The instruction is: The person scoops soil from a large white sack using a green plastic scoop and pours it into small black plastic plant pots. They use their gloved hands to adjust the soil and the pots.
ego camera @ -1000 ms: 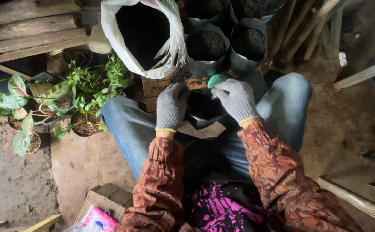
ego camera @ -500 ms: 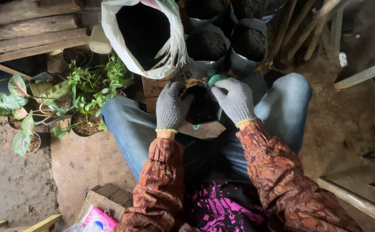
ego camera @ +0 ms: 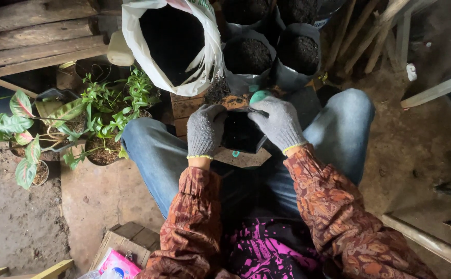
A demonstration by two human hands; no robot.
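Both my hands wear grey knit gloves and hold a small black grow bag [ego camera: 242, 133] between my knees. My left hand [ego camera: 204, 129] grips its left side. My right hand [ego camera: 278, 122] grips its right rim and also holds a small teal scoop [ego camera: 259, 96]. The bag's mouth is dark; I cannot tell how much soil is in it. Just beyond it stands a large white sack [ego camera: 171, 44], open and dark inside.
Several black bags filled with soil [ego camera: 248, 54] stand behind. Potted green plants [ego camera: 101, 111] sit at the left, near wooden planks [ego camera: 34, 36]. A wooden block [ego camera: 124, 240] and a pink packet [ego camera: 117, 264] lie at the bottom left. Pale bars [ego camera: 437, 90] cross the right.
My hands and the small black bag have shifted only slightly; the bag's top looks pressed a little more closed between the gloves.
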